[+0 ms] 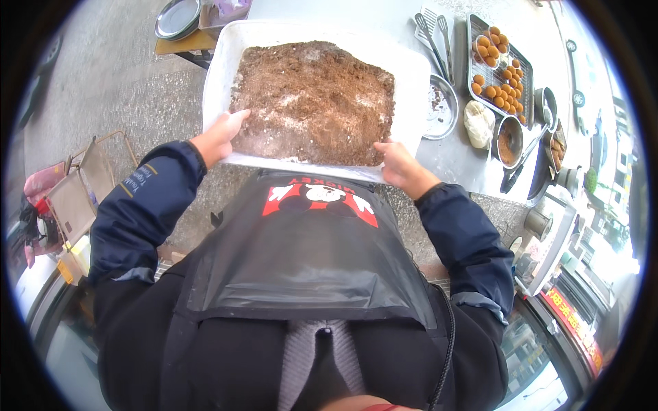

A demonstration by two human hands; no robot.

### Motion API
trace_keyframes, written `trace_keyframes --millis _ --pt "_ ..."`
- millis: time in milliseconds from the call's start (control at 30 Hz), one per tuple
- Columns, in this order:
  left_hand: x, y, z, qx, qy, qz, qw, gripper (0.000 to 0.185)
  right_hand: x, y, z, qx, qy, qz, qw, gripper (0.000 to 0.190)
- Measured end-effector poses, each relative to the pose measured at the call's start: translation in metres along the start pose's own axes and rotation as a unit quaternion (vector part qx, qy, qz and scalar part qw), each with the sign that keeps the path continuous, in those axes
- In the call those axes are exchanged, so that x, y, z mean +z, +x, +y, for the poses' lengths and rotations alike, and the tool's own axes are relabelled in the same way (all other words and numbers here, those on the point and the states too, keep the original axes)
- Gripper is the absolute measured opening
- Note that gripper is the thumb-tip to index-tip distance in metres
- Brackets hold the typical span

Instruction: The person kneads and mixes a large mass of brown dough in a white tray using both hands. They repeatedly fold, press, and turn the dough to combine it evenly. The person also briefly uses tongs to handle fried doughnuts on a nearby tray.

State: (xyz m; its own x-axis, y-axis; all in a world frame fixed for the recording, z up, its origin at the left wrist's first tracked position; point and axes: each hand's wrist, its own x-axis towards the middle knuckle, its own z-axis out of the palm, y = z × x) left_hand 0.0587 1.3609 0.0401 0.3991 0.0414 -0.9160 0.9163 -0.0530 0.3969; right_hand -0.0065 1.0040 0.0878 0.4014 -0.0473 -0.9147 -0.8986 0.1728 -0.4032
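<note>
A large white plastic tub (pixel 416 67) is held between both hands at the near end of a metal table. Inside lies a wide, uneven heap of brown crumbly powder (pixel 313 103) with paler patches. My left hand (pixel 221 136) grips the tub's near left corner, the thumb over the rim and the other fingers mostly hidden. At the near right corner, my right hand (pixel 403 164) grips the rim in the same way. Just right of the tub stands a round metal plate (pixel 447 120) with dark crumbs, partly covered by the tub's edge.
Two slotted turners (pixel 434 46) lie behind the plate. Farther right are a wire-racked tray (pixel 475 31) of round brown balls (pixel 506 95), a tied plastic bag (pixel 479 125), and a metal bowl (pixel 509 141) of brown powder. Stacked metal plates (pixel 177 19) stand back left; a folding chair (pixel 74 205) is at left.
</note>
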Motion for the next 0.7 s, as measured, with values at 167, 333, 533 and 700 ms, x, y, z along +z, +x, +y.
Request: trace_keyframes --millis 167,333,533,700 --pt "0.023 0.035 -0.010 0.084 0.058 0.145 0.984 0.055 0.027 0.053 0.018 -0.008 0.034 0.057 0.998 0.045" --pt "0.035 0.035 -0.008 0.000 -0.156 -0.004 0.988 0.045 0.046 0.059 0.013 -0.012 0.189 0.006 0.982 0.035" --pt "0.056 0.026 0.004 -0.134 -0.324 -0.159 0.923 0.053 0.091 0.041 -0.014 -0.058 0.219 -0.125 0.966 0.031" --pt "0.066 0.011 0.014 -0.096 -0.346 -0.162 0.919 0.042 0.120 0.045 -0.017 -0.145 0.015 -0.062 0.987 0.038"
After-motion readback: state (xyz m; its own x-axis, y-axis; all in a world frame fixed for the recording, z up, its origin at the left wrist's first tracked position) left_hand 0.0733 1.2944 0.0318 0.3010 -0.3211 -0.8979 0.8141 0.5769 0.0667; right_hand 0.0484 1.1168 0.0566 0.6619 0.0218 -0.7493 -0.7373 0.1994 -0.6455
